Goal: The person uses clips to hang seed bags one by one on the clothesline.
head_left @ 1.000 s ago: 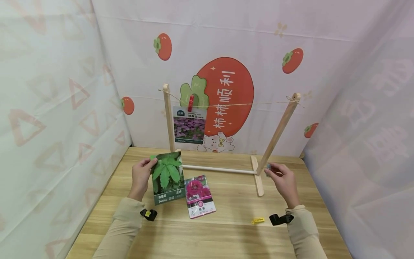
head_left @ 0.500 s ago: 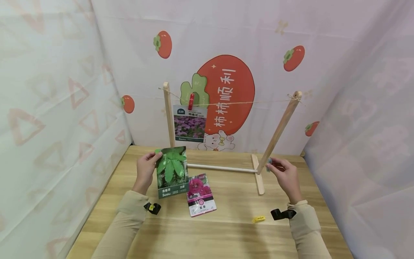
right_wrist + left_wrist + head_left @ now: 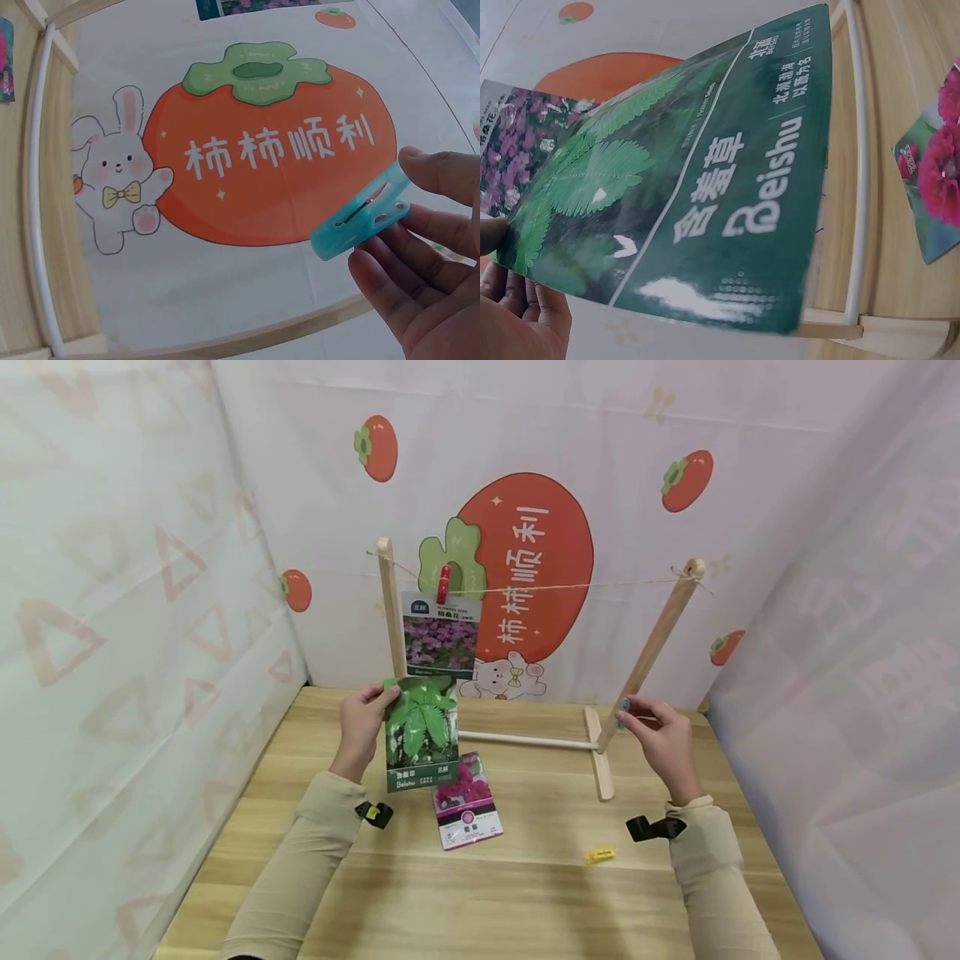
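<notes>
My left hand [image 3: 364, 727] pinches the upper left edge of a green seed packet [image 3: 422, 735] with a leaf picture, held up in front of the wooden stand. In the left wrist view the packet [image 3: 682, 187] fills the middle, its corner between thumb and fingers. My right hand [image 3: 663, 747] holds a light blue clothespin [image 3: 360, 217] between thumb and fingers, close to the right post. A twine line [image 3: 570, 587] runs between the posts. On it hangs a purple-flower seed packet [image 3: 441, 639], clipped by a red clothespin [image 3: 443, 585]. The green packet overlaps its lower edge in the head view.
A pink-flower seed packet [image 3: 468, 814] lies on the wooden table [image 3: 525, 902], partly behind the green one. A yellow clothespin [image 3: 600, 856] lies at the right. The right post [image 3: 652, 652] and white crossbar [image 3: 525, 741] stand before a printed cloth backdrop.
My left hand has carried the green packet up and to the right, toward the hanging packet. The right hand has risen slightly, still holding the blue clothespin.
</notes>
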The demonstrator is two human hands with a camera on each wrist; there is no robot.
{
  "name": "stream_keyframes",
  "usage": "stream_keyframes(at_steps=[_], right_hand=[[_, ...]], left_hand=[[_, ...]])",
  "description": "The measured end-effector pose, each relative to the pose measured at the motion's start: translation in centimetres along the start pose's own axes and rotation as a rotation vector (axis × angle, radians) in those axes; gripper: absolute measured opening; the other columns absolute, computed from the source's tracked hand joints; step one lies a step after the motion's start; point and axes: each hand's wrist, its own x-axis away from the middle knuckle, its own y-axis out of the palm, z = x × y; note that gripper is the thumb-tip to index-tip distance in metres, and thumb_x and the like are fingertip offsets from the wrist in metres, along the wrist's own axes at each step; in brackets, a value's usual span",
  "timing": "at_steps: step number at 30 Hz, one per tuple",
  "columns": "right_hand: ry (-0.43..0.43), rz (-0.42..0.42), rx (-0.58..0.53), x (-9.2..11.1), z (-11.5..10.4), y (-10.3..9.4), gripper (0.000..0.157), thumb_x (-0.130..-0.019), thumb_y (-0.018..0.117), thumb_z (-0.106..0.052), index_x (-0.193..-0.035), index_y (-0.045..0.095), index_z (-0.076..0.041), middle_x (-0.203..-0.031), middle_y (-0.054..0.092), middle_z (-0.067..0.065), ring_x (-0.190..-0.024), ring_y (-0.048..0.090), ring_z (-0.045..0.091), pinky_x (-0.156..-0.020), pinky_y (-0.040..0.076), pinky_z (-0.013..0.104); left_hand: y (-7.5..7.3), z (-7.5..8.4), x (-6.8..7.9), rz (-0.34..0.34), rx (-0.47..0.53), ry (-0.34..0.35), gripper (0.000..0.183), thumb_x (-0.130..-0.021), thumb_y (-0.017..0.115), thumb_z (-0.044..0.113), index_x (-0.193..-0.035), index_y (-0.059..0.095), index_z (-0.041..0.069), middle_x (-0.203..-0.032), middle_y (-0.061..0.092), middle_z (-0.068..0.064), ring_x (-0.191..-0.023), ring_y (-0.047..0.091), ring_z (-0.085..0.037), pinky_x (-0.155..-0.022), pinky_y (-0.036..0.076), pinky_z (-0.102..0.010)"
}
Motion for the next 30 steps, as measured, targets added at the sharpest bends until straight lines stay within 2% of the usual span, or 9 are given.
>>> stream_keyframes(at_steps=[8,14,17,22,26,30], right_hand=[[-0.07,0.025,-0.049,-2.1,-1.6,0.1,0.03,-0.087,0.071,-0.003,-0.115,0.067,0.008,-0.106,0.065,0.024,-0.086,0.058,-0.014,-0.077,0.047,0.003],[-0.09,0.039,-0.066,-3.4,-2.6,0.0,0.031,-0.087,0.071,-0.006,-0.116,0.067,0.005,-0.099,0.064,-0.003,-0.088,0.06,-0.011,-0.078,0.048,0.004],[-0.098,0.036,-0.083,-3.6,-3.0,0.0,0.031,-0.087,0.072,-0.006,-0.116,0.067,0.005,-0.097,0.062,-0.011,-0.087,0.06,-0.01,-0.077,0.049,0.005],[-0.114,0.03,-0.089,-3.8,-3.6,-0.2,0.031,-0.086,0.072,-0.003,-0.116,0.067,0.007,-0.096,0.063,-0.015,-0.085,0.06,-0.011,-0.076,0.049,0.004],[-0.147,0.025,-0.127,-4.2,-4.3,-0.1,0.031,-0.086,0.072,-0.002,-0.115,0.067,0.008,-0.097,0.064,-0.015,-0.088,0.062,-0.008,-0.079,0.05,0.006],[-0.176,0.012,-0.155,-4.8,-5.0,0.2,0.031,-0.086,0.072,-0.002,-0.115,0.067,0.006,-0.097,0.064,-0.013,-0.09,0.063,-0.006,-0.08,0.051,0.008]], left_hand=[[1.2,1.4,-0.7,-0.026,0.037,0.08,0.03,-0.091,0.069,0.015,-0.111,0.066,-0.008,-0.077,0.065,0.014,-0.066,0.058,0.0,-0.059,0.048,-0.014],[2.3,2.4,-0.9,-0.032,0.044,0.131,0.027,-0.09,0.07,0.015,-0.105,0.067,-0.007,-0.075,0.065,0.013,-0.063,0.056,-0.001,-0.058,0.047,-0.014],[2.8,2.7,-0.8,-0.042,0.049,0.143,0.027,-0.09,0.07,0.015,-0.105,0.067,-0.007,-0.076,0.065,0.013,-0.065,0.056,-0.001,-0.058,0.047,-0.015],[3.7,3.0,-0.5,-0.045,0.057,0.139,0.029,-0.09,0.07,0.014,-0.107,0.068,-0.009,-0.078,0.065,0.012,-0.066,0.055,-0.002,-0.059,0.047,-0.015],[4.2,3.6,-0.3,-0.061,0.06,0.151,0.029,-0.09,0.071,0.016,-0.108,0.068,-0.008,-0.078,0.064,0.013,-0.063,0.048,-0.002,-0.056,0.04,-0.017],[4.8,4.0,-0.1,-0.066,0.085,0.156,0.028,-0.09,0.071,0.014,-0.107,0.069,-0.007,-0.076,0.064,0.013,-0.061,0.046,-0.003,-0.055,0.039,-0.017]])
